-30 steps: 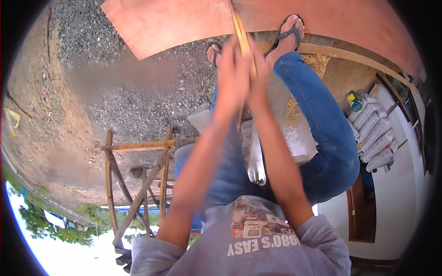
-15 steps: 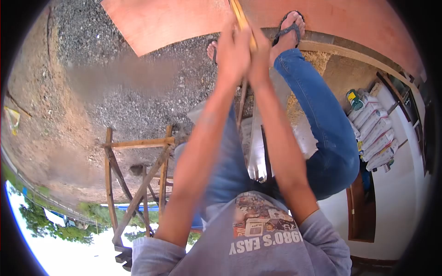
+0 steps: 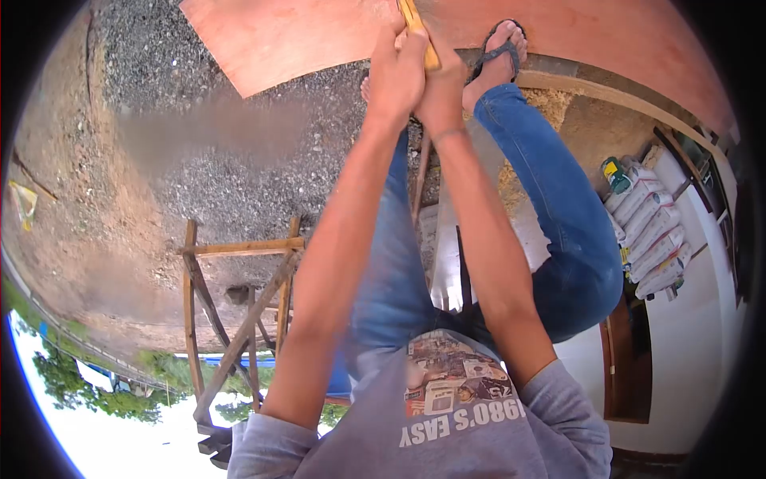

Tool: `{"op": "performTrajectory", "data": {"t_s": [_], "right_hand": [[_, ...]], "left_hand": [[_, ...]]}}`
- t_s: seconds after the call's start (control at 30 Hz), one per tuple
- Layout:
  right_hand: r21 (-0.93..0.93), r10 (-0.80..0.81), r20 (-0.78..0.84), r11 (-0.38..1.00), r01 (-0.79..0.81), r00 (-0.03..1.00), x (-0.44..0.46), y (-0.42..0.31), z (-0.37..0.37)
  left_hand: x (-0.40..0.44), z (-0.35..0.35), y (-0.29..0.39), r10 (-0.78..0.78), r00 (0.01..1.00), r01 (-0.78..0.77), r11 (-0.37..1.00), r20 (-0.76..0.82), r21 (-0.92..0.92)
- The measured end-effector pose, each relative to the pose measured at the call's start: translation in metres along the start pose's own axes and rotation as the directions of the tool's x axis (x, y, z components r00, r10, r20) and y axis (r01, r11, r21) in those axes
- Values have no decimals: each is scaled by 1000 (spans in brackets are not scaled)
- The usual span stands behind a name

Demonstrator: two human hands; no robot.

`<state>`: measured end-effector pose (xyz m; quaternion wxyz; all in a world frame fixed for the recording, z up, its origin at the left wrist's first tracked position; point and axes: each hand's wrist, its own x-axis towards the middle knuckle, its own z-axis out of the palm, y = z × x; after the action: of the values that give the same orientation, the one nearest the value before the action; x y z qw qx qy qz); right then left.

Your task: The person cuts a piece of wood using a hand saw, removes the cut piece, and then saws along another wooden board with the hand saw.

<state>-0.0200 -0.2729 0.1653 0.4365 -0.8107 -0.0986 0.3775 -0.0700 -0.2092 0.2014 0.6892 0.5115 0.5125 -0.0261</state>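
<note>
My left hand (image 3: pixel 396 84) and my right hand (image 3: pixel 441 92) are close together at the top centre. Both are closed around a yellow tool handle (image 3: pixel 420 36), whose rounded near end shows between them. The handle's far end runs to the top edge of view, and I cannot make out the tool's working part. Beneath the hands lies an orange-pink sheet (image 3: pixel 311 40) with a straight near edge. My right foot in a black flip-flop (image 3: pixel 501 52) rests on that sheet. My left foot is mostly hidden behind my left hand.
Grey gravel (image 3: pixel 231 172) covers the ground at left. A wooden trestle frame (image 3: pixel 239 249) stands at lower left. Stacked white sacks (image 3: pixel 656 231) lie against the wall at right. A long timber edge (image 3: pixel 590 88) curves along the sheet's right side.
Both hands and the yellow handle have shifted slightly left, and more of the handle's near end shows. A pale patch beside my left forearm is gone from view. The right foot has hardly moved.
</note>
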Motion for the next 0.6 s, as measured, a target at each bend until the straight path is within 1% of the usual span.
{"op": "performTrajectory", "data": {"t_s": [0.07, 0.1, 0.13, 0.17, 0.2, 0.23, 0.3, 0.33, 0.37, 0.4, 0.43, 0.47, 0.53, 0.57, 0.6], "right_hand": [[64, -17, -15, 998, 18, 1000, -39, -22, -16], [99, -18, -27, 995, 20, 999, -72, -36, -24], [108, -70, -135, 990, 85, 988, -118, -23, -27], [62, 59, -71, 997, -55, 996, -160, -43, -42], [41, 122, -43, 992, -120, 992, -199, -62, -58], [16, 188, -14, 982, -187, 982, -219, -72, -67], [-7, 14, -92, 1000, -15, 996, -191, -42, -49], [15, -10, -100, 1000, 12, 995, -160, -30, -36], [37, -35, -108, 999, 39, 994, -128, -19, -24], [99, -18, -95, 995, 27, 995, -71, -13, -9], [54, -27, -72, 998, 31, 997, -21, -5, 2], [6, -28, -40, 1000, 28, 999, 1, -5, 7], [64, -69, -37, 995, 71, 997, -35, -12, -3], [93, -88, -46, 991, 92, 995, -63, -20, -13], [61, -104, -154, 992, 115, 982, -107, -22, -20]], "left_hand": [[-12, 2, 10, 10, 1000, -8, 999, 23, -45], [-52, 1, 4, 51, 998, -52, 998, 36, 26], [-99, -1, 0, 122, 992, -126, 987, 45, 96], [-140, -4, 8, 13, 996, -22, 995, 89, 98], [-178, -4, 15, -122, 984, 109, 989, 128, 105], [-193, -3, 17, -127, 984, 118, 990, 124, 79], [-192, -1, 9, -102, 987, 100, 995, 121, 24], [-156, 0, -2, 17, 997, -22, 997, 72, 72], [-101, 1, -8, 33, 999, -34, 999, 30, 34], [-45, 2, -15, 48, 999, -48, 999, -12, -2], [4, -4, -5, -127, 990, 130, 989, 55, -72], [7, -6, -1, -79, 996, 80, 996, 45, -26], [-2, -5, 9, 17, 999, -19, 998, 39, 55], [-39, -3, 5, 27, 999, -28, 998, 27, 59], [-88, 0, -1, 57, 998, -58, 996, 13, 64]]}}
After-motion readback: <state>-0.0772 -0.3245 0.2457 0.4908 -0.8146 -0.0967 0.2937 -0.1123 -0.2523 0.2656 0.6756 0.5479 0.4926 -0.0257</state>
